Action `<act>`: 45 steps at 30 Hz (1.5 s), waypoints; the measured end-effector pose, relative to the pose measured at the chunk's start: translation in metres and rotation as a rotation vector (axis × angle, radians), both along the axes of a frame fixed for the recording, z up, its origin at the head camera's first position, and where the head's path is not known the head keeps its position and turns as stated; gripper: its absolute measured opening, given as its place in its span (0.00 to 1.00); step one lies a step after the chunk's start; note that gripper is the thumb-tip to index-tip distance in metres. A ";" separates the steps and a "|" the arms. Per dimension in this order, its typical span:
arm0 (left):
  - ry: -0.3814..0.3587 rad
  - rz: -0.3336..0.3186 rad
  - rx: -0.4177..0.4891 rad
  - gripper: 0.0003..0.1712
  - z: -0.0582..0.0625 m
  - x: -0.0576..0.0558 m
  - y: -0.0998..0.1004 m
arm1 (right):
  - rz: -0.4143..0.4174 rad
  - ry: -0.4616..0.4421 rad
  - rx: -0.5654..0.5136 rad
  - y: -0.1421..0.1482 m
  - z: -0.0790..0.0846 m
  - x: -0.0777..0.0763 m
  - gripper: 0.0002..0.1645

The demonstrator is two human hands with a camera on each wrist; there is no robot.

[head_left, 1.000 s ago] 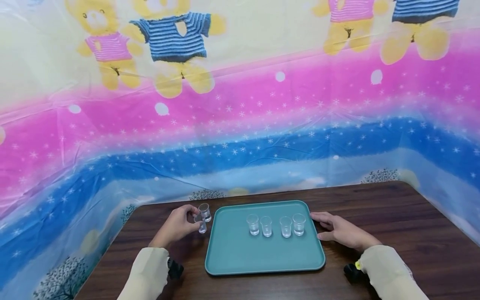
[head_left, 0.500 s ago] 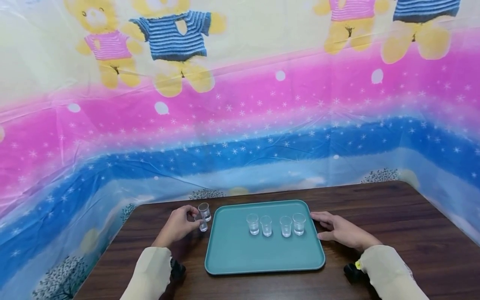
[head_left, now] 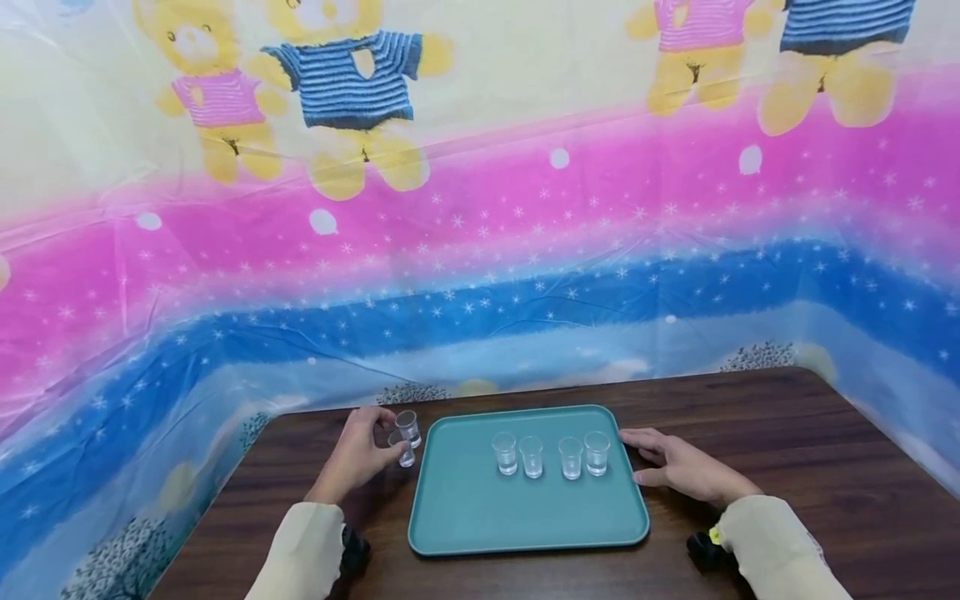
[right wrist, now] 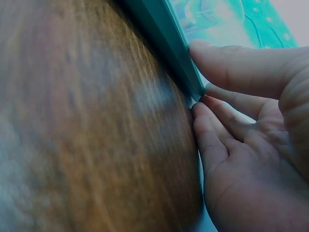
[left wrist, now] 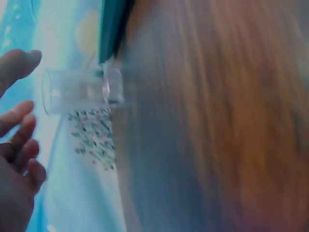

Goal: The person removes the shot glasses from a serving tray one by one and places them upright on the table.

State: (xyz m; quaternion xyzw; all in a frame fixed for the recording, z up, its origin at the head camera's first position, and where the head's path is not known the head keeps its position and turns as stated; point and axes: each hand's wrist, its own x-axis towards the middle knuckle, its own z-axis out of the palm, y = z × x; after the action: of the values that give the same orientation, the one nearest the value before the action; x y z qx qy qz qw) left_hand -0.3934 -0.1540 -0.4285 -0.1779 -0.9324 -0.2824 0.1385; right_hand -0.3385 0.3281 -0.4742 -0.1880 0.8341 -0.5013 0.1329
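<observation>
My left hand (head_left: 356,454) is beside a small clear shot glass (head_left: 404,454) standing on the table left of the tray. Thumb and fingers are spread apart around its rim, and the left wrist view shows a gap between them and the glass (left wrist: 77,92). Just behind it stands a second shot glass (head_left: 409,427). On the green tray (head_left: 517,529), several similar shot glasses stand in a row, in two pairs. My right hand (head_left: 686,468) touches the tray's right edge with extended fingers; its thumb (right wrist: 231,65) lies against the rim in the right wrist view.
The brown wooden table (head_left: 795,467) reaches beyond the tray on all sides. Behind it hangs a printed cloth (head_left: 487,250) with bears and snowflakes. Black wrist devices (head_left: 354,550) sit under both sleeves.
The left fingers have drawn slightly away from the nearer shot glass, which stays standing beside the other one. The right hand and the tray have kept their places.
</observation>
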 end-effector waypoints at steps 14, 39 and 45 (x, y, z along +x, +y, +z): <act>0.087 -0.397 -0.084 0.20 0.013 0.010 0.057 | -0.009 0.017 0.027 -0.001 0.001 0.001 0.43; -0.084 -0.448 -0.208 0.20 0.020 0.004 0.112 | 0.003 0.011 0.012 0.001 0.000 0.002 0.43; -0.125 -0.459 -0.189 0.20 0.018 0.003 0.118 | -0.008 0.005 0.004 0.000 0.001 0.002 0.43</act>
State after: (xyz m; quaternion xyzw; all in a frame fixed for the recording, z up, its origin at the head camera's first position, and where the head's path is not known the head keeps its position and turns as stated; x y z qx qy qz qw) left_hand -0.3901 -0.0362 -0.4106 -0.3792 -0.8967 -0.2284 -0.0042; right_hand -0.3365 0.3279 -0.4735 -0.1858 0.8362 -0.4995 0.1292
